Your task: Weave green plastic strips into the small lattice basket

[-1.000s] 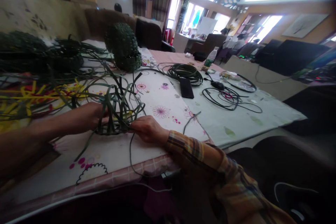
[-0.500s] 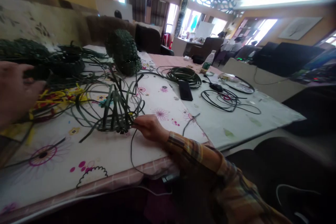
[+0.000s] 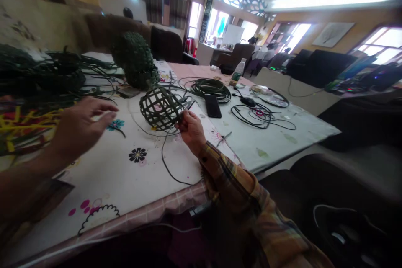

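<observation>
My right hand pinches the side of a small open-weave basket made of dark green strips. The basket is tipped, its latticed base toward me and its loose strip ends pointing away to the right. A thin dark strand hangs from near my right fingers and curves down to the table edge. To the left, apart from the basket, my left hand hovers with thumb and fingers apart and nothing in them. Below its fingertips lies a short dark strip on the flowered tablecloth.
Tall dark green woven pieces stand behind the basket. Yellow and red strips lie at the left. Further right are a coil of green strips, a black phone, a looped black cable and a plastic bottle.
My right hand has raised and turned the basket, so its strips now point away and the latticed base shows. My left hand has moved right, toward the basket. The view has shifted slightly.
</observation>
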The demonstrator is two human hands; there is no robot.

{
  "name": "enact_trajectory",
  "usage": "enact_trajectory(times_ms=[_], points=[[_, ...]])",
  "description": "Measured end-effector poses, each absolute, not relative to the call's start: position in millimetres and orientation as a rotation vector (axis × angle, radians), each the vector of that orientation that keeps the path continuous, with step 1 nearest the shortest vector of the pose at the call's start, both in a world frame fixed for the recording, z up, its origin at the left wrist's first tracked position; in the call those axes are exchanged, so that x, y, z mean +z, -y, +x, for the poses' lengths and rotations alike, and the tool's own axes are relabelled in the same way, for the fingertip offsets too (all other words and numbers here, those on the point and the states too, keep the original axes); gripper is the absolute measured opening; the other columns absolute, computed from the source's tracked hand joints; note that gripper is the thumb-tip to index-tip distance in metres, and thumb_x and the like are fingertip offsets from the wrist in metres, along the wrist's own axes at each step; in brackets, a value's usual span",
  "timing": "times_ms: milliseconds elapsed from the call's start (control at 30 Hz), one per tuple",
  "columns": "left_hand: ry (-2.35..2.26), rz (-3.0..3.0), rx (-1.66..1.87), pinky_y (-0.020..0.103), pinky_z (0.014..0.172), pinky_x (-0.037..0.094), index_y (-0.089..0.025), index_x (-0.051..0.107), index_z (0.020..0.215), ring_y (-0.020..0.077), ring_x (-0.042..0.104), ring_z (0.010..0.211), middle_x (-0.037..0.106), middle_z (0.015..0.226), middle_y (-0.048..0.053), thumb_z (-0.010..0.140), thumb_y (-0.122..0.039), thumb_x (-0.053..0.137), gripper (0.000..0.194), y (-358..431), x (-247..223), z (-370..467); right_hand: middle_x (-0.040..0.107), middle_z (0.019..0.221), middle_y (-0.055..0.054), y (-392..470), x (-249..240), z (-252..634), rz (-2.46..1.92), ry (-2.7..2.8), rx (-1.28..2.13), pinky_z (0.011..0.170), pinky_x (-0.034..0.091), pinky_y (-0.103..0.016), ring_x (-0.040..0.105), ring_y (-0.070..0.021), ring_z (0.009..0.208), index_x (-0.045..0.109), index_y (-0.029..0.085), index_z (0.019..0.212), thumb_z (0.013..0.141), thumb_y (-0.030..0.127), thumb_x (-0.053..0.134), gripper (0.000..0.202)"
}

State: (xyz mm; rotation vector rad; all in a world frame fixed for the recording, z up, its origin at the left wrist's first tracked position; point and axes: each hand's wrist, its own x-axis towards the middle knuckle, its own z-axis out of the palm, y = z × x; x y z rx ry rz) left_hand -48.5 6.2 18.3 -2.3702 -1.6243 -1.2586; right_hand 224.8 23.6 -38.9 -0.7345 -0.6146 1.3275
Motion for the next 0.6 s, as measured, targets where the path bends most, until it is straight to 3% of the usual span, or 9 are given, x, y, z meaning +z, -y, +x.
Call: enact_trajectory(times_ms=[133,333,600], points=[[1.581,-2.651,-1.312,0.039,0.073,0.058,-0.025,0.071,0.091,0.0247,0.068,0.082,0.073,0.096,0.006,0.087,-0.049,0.061,0.027,-9.1,-7.7,-9.5,0.026,0.044,0.015,-24.7,-29.0,230.4,-0.698,0.458,1.389,0.043,0.037,-0.016,0.017,-0.0042,0.037,0.043,0.022,0.07,0.105,0.022,0.059,0.038],[1.648,-2.553,-1.439,0.037,0.074,0.057,-0.024,0.066,0.09,0.0246,0.069,0.082,0.073,0.091,0.006,0.087,-0.048,0.063,0.024,-12.8,-30.7,20.8,0.027,0.044,0.015,-21.8,-21.6,227.1,-0.633,0.427,1.427,0.045,0.036,-0.016,0.017,-0.0043,0.037,0.042,0.022,0.072,0.106,0.021,0.057,0.037],[1.587,-2.462,-1.286,0.035,0.073,0.051,-0.023,0.059,0.083,0.0222,0.065,0.072,0.069,0.086,0.006,0.09,-0.041,0.056,0.02,-20.4,-44.7,8.7,0.028,0.043,0.015,-24.3,-11.8,205.3,-0.627,0.427,1.43,0.043,0.035,-0.016,0.018,-0.0047,0.035,0.042,0.022,0.072,0.108,0.017,0.05,0.037]])
